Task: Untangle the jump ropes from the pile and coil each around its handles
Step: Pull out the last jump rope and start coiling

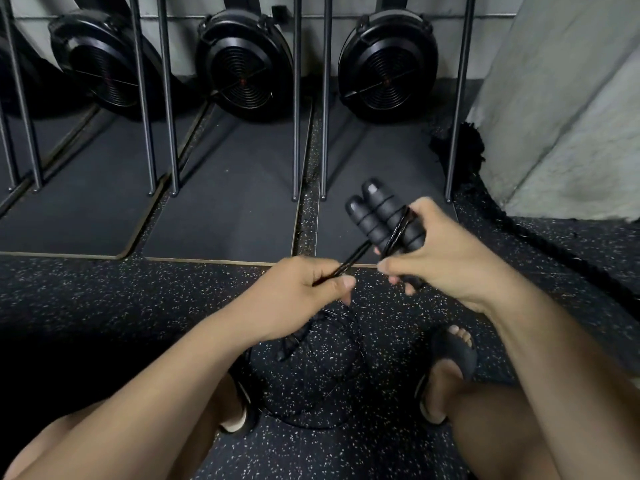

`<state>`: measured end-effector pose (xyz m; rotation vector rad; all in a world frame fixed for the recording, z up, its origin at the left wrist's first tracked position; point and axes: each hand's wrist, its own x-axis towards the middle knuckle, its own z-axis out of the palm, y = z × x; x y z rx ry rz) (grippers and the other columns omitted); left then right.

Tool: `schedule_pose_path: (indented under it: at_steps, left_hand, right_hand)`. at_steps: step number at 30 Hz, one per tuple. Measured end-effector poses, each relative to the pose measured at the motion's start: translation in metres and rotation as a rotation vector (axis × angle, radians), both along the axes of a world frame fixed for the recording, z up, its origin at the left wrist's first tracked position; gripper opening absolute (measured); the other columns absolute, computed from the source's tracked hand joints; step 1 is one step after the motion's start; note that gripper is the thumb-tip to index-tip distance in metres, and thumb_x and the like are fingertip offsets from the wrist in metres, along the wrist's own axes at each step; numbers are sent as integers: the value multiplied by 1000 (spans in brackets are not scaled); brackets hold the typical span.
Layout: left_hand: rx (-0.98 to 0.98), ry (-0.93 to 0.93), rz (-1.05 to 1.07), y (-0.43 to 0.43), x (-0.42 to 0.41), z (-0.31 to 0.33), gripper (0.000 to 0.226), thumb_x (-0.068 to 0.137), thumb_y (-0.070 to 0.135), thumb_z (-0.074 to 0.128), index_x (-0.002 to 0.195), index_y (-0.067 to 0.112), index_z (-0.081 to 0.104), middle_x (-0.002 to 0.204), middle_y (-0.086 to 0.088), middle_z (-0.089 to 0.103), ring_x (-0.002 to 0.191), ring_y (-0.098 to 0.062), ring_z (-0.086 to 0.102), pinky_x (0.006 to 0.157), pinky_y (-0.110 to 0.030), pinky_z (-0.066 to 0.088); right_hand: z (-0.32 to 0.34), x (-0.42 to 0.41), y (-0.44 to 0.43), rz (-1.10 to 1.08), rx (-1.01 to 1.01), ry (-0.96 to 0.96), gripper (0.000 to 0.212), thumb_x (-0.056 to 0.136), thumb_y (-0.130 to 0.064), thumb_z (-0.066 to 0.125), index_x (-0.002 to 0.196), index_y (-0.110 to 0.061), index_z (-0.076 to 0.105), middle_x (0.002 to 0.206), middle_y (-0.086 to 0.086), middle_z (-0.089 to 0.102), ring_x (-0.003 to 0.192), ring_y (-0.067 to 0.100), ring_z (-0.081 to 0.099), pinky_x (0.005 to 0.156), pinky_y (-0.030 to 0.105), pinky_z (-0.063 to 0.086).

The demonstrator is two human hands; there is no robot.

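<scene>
The two foam handles lie side by side in my right hand, caps pointing up and away from me. A few slanted turns of the black rope cross them. My right fingers are curled round the lower half of the handles, and the thumb lies over the wraps. Just below and left of the handles, my left hand pinches the free run of rope between the thumb and a curled forefinger, with the other fingers folded under. The strand runs taut from that pinch up to the wraps.

I judge the step to be winding on the next turn. To do it well I would hold that tension and let the rope slide through the pinch instead of releasing it. Each turn should land snug beside the last one, pinned by the right thumb, so nothing rides up toward the caps. Jerking would be a mistake, since the slack has to feed up without snagging.

That slack is the loose rope heaped below the handles on the speckled floor, between my feet. I cannot tell how many ropes are in it. A sandal sits below and right of the handles. Beyond the handles lie dark mats, with steel posts standing on them and round fan housings behind. Up and right of the handles, a thick braided rope rests against a concrete wall.
</scene>
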<state>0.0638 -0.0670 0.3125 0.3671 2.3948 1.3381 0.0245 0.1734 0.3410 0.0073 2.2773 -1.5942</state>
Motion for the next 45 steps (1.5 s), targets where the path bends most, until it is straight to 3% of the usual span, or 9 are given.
schedule_pose_path:
  at_steps: [5,11,16,19,25,31,36,42,45]
  left_hand:
    - [27,42,34,-5,-4,6,28,98,42,74,80,20,76,53,13,42,50,-7,34,50,-23,27]
    - [236,82,117,-17,-14,6,38,84,42,88,76,12,67,67,5,53,63,-10,41,61,-25,35]
    - [459,-15,175,-6,-12,-1,30,97,15,59,69,21,64,64,6,50,58,-8,42,56,-27,34]
    - [360,-110,151,4,-7,-9,41,112,37,51,80,26,73,58,6,31,51,-14,24,49,-30,19]
    - [-103,29,-56,13,3,-19,27,110,43,55,92,31,72,69,-2,63,57,-24,52,58,-39,45]
    - [-43,38,-71,8,-1,-9,25,104,39,68,83,26,74,63,3,55,57,-10,45,57,-33,35]
    - [123,-5,0,-1,-5,-6,18,89,35,86,80,23,76,71,3,71,65,-7,57,65,-26,43]
    - [273,20,52,-12,-12,-1,29,84,33,89,80,10,70,73,-17,60,68,-16,49,68,-31,41]
    - [430,-120,123,-10,-12,0,29,95,19,75,69,11,62,65,0,56,58,-10,49,57,-19,41]
  right_hand:
    - [-17,7,3,407,312,-207,55,81,7,85,111,-16,46,86,13,74,71,25,76,54,37,59]
    - [13,19,2,808,140,-367,60,86,6,85,134,-10,53,92,10,80,74,22,76,53,28,57]
    - [19,16,8,674,-313,-234,76,83,18,78,147,-12,53,122,24,74,72,24,68,48,27,52]
    - [13,11,5,425,-471,-131,68,81,14,78,141,-5,54,121,31,70,69,23,64,46,26,48]
    - [-10,-2,4,59,-82,-8,53,83,7,85,124,-10,54,98,20,78,74,29,74,51,37,55]
    - [-23,1,3,268,303,-50,49,77,3,86,107,-19,53,83,9,73,64,21,73,51,36,59]
    - [-15,11,-3,621,437,-216,52,78,1,90,112,-17,56,76,3,70,68,25,76,51,34,60]
    - [23,22,2,780,172,-323,62,84,7,85,135,-16,59,73,-4,73,52,6,64,45,21,51]
    - [32,24,9,775,-137,-381,80,81,20,80,147,-16,53,78,6,69,58,19,61,45,21,51]
